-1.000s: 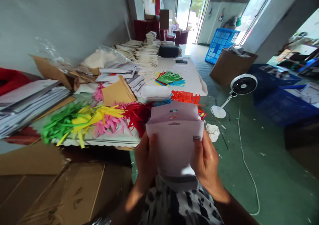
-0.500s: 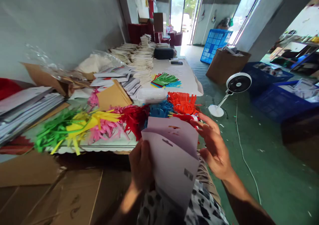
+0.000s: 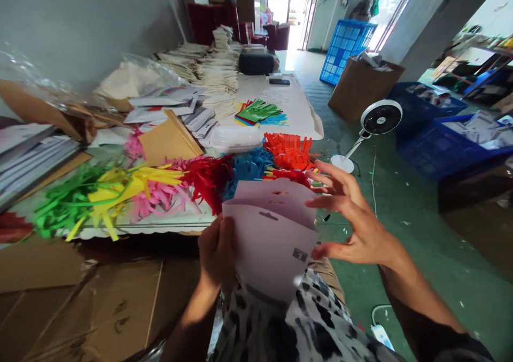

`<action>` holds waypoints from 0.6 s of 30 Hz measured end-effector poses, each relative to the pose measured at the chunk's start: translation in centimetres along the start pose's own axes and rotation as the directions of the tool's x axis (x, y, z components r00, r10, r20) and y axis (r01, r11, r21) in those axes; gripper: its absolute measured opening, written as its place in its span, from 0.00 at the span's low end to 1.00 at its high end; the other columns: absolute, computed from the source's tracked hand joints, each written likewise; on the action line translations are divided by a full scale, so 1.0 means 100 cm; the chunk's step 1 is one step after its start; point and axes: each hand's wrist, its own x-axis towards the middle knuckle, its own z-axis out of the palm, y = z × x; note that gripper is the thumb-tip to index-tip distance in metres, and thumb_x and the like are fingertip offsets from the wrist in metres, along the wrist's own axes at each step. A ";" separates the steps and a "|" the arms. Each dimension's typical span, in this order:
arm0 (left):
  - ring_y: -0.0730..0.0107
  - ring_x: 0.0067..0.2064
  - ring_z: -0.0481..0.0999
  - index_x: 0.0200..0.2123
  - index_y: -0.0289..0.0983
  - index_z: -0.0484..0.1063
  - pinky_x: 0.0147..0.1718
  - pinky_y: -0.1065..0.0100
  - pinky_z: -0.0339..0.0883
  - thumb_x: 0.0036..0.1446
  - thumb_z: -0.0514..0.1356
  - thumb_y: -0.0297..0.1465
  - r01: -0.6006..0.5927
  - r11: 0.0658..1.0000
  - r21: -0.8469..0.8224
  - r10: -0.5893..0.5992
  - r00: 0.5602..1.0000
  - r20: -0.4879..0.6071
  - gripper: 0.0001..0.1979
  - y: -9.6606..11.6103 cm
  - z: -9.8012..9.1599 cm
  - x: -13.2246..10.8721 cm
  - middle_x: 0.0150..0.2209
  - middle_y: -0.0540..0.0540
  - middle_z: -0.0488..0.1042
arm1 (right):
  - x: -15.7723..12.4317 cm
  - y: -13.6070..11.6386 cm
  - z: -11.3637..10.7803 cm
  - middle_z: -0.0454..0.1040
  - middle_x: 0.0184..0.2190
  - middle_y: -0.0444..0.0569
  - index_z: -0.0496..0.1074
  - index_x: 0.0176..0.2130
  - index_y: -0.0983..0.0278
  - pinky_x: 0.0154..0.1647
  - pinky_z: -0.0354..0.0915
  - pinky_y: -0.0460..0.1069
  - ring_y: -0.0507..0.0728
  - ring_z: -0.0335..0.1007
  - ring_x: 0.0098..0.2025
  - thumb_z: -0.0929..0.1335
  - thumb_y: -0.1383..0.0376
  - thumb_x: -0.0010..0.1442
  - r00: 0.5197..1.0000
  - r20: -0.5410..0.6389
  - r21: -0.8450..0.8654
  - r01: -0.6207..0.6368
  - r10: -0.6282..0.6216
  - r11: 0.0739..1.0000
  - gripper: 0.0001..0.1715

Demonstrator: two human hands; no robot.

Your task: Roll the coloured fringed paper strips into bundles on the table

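My left hand (image 3: 219, 249) is closed on the left edge of a white paper packet (image 3: 268, 249), held upright above my lap. The packet's mouth is toward the table, and its back panel stands above the front one. Slots are cut in both panels, and a small dark printed square is low on the right. My right hand (image 3: 352, 217) is at the packet's right edge with fingers spread and nothing held. Its thumb is close to the edge; whether it touches I cannot tell. Just behind lie red fringed paper strips (image 3: 290, 177) and an orange-red fringed bundle (image 3: 288, 151).
Green (image 3: 72, 196), yellow (image 3: 132, 183), dark red (image 3: 208, 177) and blue fringed paper (image 3: 250, 167) lines the table's front edge. A brown envelope (image 3: 172, 140) and a clear plastic tray (image 3: 234, 138) lie behind. A white fan (image 3: 380, 117) stands on the floor to the right.
My right hand has moved slightly right, its fingers spreading wider beside the packet. The left hand keeps its hold. The whole view has shifted, bringing a power strip into sight on the floor.
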 end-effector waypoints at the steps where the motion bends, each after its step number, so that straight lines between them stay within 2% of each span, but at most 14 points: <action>1: 0.75 0.23 0.51 0.19 0.39 0.58 0.20 0.70 0.46 0.68 0.57 0.44 0.007 1.000 -0.010 -0.007 1.000 -0.014 0.27 0.000 0.000 0.000 0.18 0.54 0.55 | 0.001 0.000 -0.001 0.47 0.78 0.46 0.75 0.59 0.48 0.70 0.66 0.69 0.72 0.56 0.74 0.81 0.49 0.52 1.000 0.017 0.022 -0.021 0.021 1.000 0.37; 4: 0.75 0.23 0.51 0.19 0.39 0.58 0.21 0.70 0.46 0.67 0.59 0.47 0.025 0.999 -0.024 -0.025 1.000 -0.004 0.28 -0.003 -0.001 -0.001 0.19 0.54 0.55 | 0.004 -0.003 -0.004 0.54 0.76 0.41 0.82 0.49 0.47 0.70 0.64 0.71 0.72 0.57 0.74 0.81 0.49 0.52 0.990 0.122 0.026 -0.070 0.066 0.997 0.25; 7: 0.75 0.23 0.50 0.19 0.38 0.58 0.21 0.70 0.46 0.66 0.59 0.50 0.035 0.999 -0.029 -0.035 0.999 0.003 0.30 -0.008 -0.004 -0.004 0.18 0.54 0.54 | 0.010 -0.005 -0.008 0.62 0.71 0.44 0.83 0.39 0.51 0.68 0.67 0.70 0.68 0.62 0.71 0.79 0.51 0.57 0.985 0.163 0.019 -0.065 0.061 0.998 0.12; 11: 0.75 0.23 0.49 0.18 0.39 0.57 0.21 0.69 0.45 0.64 0.60 0.54 0.089 0.994 -0.063 -0.090 0.996 -0.026 0.32 -0.014 -0.003 -0.010 0.19 0.55 0.51 | 0.014 0.000 -0.006 0.67 0.65 0.49 0.79 0.34 0.57 0.66 0.70 0.65 0.65 0.66 0.68 0.77 0.55 0.61 0.986 0.160 0.024 -0.039 0.035 0.999 0.10; 15: 0.75 0.24 0.50 0.19 0.39 0.57 0.21 0.70 0.45 0.62 0.60 0.56 0.224 0.969 -0.100 -0.231 0.971 -0.066 0.32 -0.011 0.008 -0.013 0.20 0.54 0.51 | 0.011 0.013 0.012 0.66 0.64 0.51 0.74 0.38 0.59 0.65 0.68 0.67 0.65 0.65 0.67 0.74 0.62 0.62 0.987 0.036 -0.024 -0.157 0.157 0.987 0.06; 18: 0.75 0.25 0.50 0.21 0.40 0.55 0.21 0.70 0.45 0.61 0.61 0.57 0.296 0.950 -0.104 -0.306 0.947 -0.102 0.32 -0.006 0.017 -0.013 0.21 0.54 0.51 | 0.008 0.019 0.035 0.69 0.62 0.52 0.72 0.44 0.58 0.56 0.74 0.62 0.62 0.70 0.62 0.70 0.64 0.66 0.946 -0.096 0.100 -0.299 0.309 0.949 0.05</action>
